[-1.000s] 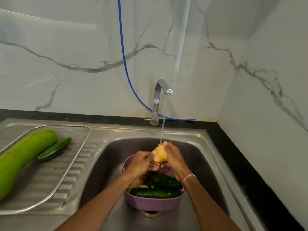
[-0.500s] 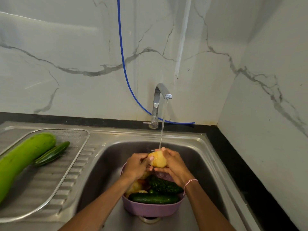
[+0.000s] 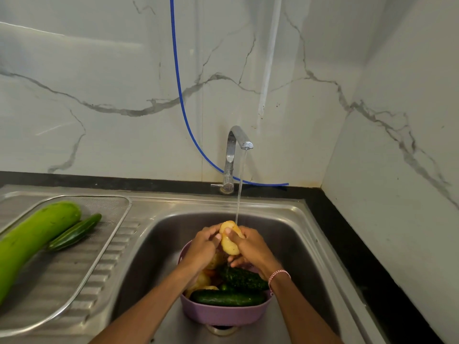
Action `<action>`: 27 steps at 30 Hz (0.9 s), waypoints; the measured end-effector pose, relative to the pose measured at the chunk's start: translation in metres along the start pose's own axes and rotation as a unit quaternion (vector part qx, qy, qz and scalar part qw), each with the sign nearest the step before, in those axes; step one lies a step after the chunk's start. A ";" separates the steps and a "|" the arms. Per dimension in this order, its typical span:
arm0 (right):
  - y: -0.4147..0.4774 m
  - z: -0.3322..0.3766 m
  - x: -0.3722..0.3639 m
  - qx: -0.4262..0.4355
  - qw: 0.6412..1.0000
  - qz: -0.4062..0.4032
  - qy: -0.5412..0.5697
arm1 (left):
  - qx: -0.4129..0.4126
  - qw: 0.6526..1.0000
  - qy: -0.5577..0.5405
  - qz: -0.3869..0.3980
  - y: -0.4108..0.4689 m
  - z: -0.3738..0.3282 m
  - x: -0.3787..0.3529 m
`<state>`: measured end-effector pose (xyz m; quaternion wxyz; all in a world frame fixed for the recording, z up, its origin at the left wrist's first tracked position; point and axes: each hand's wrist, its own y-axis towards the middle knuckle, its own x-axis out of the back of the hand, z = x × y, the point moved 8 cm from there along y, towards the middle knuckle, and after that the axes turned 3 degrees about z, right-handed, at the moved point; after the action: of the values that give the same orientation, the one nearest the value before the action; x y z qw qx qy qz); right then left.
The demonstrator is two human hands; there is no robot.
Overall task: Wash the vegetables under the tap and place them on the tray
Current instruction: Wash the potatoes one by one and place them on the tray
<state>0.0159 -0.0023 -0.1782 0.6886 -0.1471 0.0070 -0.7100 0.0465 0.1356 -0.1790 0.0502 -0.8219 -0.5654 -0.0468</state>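
A yellow potato (image 3: 230, 240) is held under the thin stream from the running tap (image 3: 234, 155). My left hand (image 3: 202, 249) grips it from the left and my right hand (image 3: 250, 249) from the right, thumbs on its front. Below them a purple bowl (image 3: 223, 314) stands in the sink with cucumbers (image 3: 227, 297), more potatoes (image 3: 201, 281) and something orange, partly hidden by my arms. On the metal tray (image 3: 74, 264) at the left lie a big light-green gourd (image 3: 32, 240) and a dark cucumber (image 3: 74, 233).
The steel sink basin (image 3: 293, 244) has its drain just in front of the bowl. A blue hose (image 3: 182, 105) hangs down the marble wall behind the tap. A black counter strip (image 3: 360, 256) runs along the right wall.
Both hands have turned the potato under the water; it now stands more upright between them. The view has shifted slightly.
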 end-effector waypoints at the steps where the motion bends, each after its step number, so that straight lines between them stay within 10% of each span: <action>1: 0.003 -0.002 -0.001 -0.008 1.000 0.003 0.027 | -0.001 1.000 0.010 0.010 0.001 0.000 -0.003; 10: -0.003 0.003 -0.012 -0.054 0.952 0.039 0.300 | 0.004 0.996 -0.072 0.050 -0.004 -0.001 -0.018; 16: -0.014 0.009 0.005 -0.024 0.991 0.018 0.129 | -0.010 0.995 -0.076 0.065 0.001 -0.005 -0.012; 21: -0.012 0.007 0.022 0.005 0.996 -0.090 0.012 | -0.085 0.981 0.153 0.083 0.002 -0.010 -0.012; 27: -0.007 0.010 0.011 -0.001 0.996 -0.019 0.083 | -0.092 0.984 0.151 0.026 0.009 -0.007 0.000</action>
<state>0.0115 -0.0112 -0.1648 0.6720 -0.0886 0.0625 -0.7326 0.0545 0.1318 -0.1723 0.0600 -0.8210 -0.5232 -0.2206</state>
